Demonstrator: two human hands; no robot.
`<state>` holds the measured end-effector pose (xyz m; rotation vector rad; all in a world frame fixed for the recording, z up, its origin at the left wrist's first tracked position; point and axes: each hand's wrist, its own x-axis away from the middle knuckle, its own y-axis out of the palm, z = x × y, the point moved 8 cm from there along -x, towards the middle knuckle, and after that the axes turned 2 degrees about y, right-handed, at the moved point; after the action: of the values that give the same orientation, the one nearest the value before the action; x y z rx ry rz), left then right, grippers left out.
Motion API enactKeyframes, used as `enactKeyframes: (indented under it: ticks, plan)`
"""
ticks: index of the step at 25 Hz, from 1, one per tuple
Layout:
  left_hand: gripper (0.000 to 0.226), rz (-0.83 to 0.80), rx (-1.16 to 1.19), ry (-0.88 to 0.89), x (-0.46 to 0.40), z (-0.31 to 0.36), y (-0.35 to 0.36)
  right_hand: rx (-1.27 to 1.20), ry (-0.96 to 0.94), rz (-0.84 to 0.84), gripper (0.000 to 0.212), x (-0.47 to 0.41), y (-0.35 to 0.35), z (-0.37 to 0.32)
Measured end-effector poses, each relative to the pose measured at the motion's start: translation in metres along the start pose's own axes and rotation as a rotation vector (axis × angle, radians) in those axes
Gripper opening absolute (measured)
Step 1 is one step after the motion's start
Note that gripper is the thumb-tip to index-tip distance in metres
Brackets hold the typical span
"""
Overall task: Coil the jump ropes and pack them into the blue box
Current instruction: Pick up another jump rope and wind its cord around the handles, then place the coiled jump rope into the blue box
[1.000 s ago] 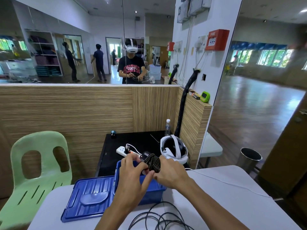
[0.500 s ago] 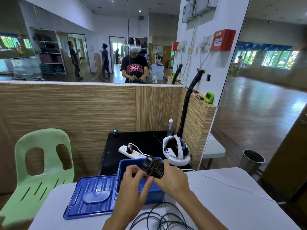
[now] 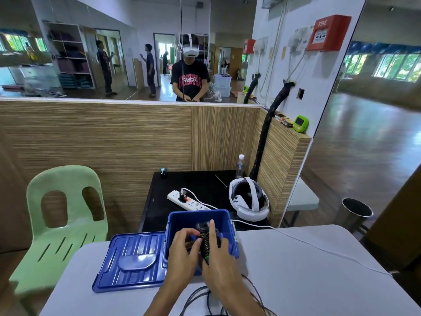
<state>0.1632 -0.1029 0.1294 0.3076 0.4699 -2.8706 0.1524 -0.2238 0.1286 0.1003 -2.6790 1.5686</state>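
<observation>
- The open blue plastic box (image 3: 224, 221) stands at lower centre of the frame, on the far edge of the white table (image 3: 307, 270).
- The tightly wound black jump rope bundle (image 3: 205, 241) is held over the near part of the box opening, at about rim height.
- The left hand (image 3: 182, 252) is curled against the left side of the bundle, its fingertips pinching the coil.
- The right hand (image 3: 219, 258) grips the bundle from the right; its fingers wrap the coil, and one finger lies extended along the top, pointing toward the far wall of the box.
- A small green part shows at the lower end of the bundle, between the two hands.
- Whether anything already lies inside the box cannot be told; the hands cover most of the interior.
- The ribbed blue plastic lid (image 3: 134, 261) lies flat on the table, touching the left side of the box.
- Loose black rope loops (image 3: 200, 299) lie on the table at the bottom edge of the frame, partly hidden under the forearms.
- A thin white cable (image 3: 319, 247) runs across the table to the right of the box.
- Behind the box, a low black table (image 3: 205, 181) carries a white power strip (image 3: 186, 200), a white headset (image 3: 249, 201) and a clear water bottle (image 3: 240, 166).
- A pale green plastic chair (image 3: 61, 224) stands at lower left.
</observation>
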Motion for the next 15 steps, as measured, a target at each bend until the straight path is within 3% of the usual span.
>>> enactKeyframes:
  ticks: [4, 8, 15]
  plan:
    - [0.022, 0.017, -0.283, 0.148, -0.021, -0.019, -0.003, -0.077, 0.032, -0.012, 0.071, -0.022, 0.022, -0.001]
    - [0.066, 0.013, -0.734, 0.146, -0.049, -0.071, -0.005, 0.118, 0.112, -0.044, 0.074, -0.060, 0.041, 0.005]
    - [0.073, -0.157, -0.933, 0.026, -0.090, -0.147, 0.005, 0.149, 0.244, -0.205, 0.069, -0.124, 0.094, 0.025]
